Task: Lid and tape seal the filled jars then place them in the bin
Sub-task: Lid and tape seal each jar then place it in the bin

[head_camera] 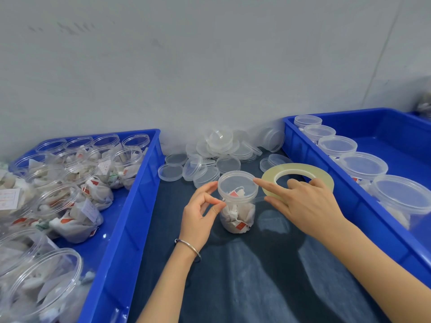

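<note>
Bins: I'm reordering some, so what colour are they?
Blue, both the left bin and right bin, head view.

Both forearms bare, no sleeves; thin silver bangle (190,246) on left wrist; right wrist w/o jewellery.
</note>
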Demonstrator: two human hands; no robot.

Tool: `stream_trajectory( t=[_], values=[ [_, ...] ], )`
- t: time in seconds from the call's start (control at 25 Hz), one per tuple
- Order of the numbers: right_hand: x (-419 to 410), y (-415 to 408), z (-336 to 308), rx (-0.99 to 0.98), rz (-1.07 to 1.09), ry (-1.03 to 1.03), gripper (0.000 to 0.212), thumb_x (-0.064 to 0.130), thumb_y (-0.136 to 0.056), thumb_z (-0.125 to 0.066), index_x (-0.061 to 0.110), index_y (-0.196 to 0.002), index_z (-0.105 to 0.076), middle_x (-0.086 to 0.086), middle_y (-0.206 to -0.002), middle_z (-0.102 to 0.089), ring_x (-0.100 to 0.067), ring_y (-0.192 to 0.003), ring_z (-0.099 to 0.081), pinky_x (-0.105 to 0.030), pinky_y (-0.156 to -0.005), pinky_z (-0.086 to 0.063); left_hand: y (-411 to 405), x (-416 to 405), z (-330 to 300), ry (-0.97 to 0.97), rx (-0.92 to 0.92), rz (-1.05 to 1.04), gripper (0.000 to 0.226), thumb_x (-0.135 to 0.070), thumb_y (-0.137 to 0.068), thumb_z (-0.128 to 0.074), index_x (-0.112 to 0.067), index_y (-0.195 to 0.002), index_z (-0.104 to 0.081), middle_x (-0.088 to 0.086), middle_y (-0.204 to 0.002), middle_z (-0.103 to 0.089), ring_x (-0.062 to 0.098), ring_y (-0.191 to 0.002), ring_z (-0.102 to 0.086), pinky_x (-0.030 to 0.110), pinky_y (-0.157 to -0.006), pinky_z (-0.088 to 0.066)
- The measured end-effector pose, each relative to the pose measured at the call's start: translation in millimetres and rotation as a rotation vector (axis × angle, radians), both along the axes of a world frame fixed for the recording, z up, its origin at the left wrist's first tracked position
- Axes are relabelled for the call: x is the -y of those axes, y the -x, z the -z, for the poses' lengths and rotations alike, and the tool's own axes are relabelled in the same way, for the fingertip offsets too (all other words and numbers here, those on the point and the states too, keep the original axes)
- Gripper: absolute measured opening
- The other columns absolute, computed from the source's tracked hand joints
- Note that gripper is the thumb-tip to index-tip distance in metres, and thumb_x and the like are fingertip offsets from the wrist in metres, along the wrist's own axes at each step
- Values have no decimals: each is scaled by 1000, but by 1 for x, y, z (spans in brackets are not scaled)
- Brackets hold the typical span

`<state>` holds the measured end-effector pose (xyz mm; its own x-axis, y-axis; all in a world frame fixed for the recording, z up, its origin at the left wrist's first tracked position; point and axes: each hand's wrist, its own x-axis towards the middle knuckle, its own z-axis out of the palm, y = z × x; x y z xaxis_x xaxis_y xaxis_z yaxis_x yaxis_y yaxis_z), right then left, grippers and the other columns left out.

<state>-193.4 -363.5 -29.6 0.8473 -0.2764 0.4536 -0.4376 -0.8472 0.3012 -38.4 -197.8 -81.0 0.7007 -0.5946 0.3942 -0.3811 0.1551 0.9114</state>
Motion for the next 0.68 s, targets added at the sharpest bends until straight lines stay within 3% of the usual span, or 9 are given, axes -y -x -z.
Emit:
stream_trajectory(
  t=[0.24, 0.4, 0.52, 0.68],
  values=[
    [2, -5, 1, 20, -48, -59, 47, 46, -90, -54, 39, -136, -49, 0, -53, -33, -18, -44, -29, -30, -52, -26, -12, 4, 2, -83, 110, 58, 21, 4, -85, -64, -11, -73, -56, -15, -136, -47, -5, -131, -39, 14, -106, -34],
    [2, -12, 5, 70, -90, -108, 44, 40, -88, -64, 33, -131, -57, -2, -49, -42, -22, -43, -34, -35, -55, -39, -22, 8, -3, -73, 173, 112, 20, 6, -83, -65, -8, -75, -53, -4, -128, -56, 6, -126, -49, 28, -104, -43],
    [0, -18, 6, 136, -106, -101, 39, 34, -84, -71, 29, -122, -64, 0, -48, -37, -21, -42, -28, -37, -56, -39, -28, 8, -10, -64, 145, 123, 30, 3, -79, -71, -14, -78, -46, -8, -118, -64, 8, -117, -58, 26, -100, -47],
    [-1, -21, 6, 165, -133, -81, 38, 33, -82, -73, 27, -119, -67, 1, -46, -37, -21, -41, -24, -36, -55, -35, -38, 7, -18, -107, 195, 149, 36, 4, -74, -75, -21, -99, -68, -6, -110, -68, 5, -109, -61, 19, -96, -47]
  ],
)
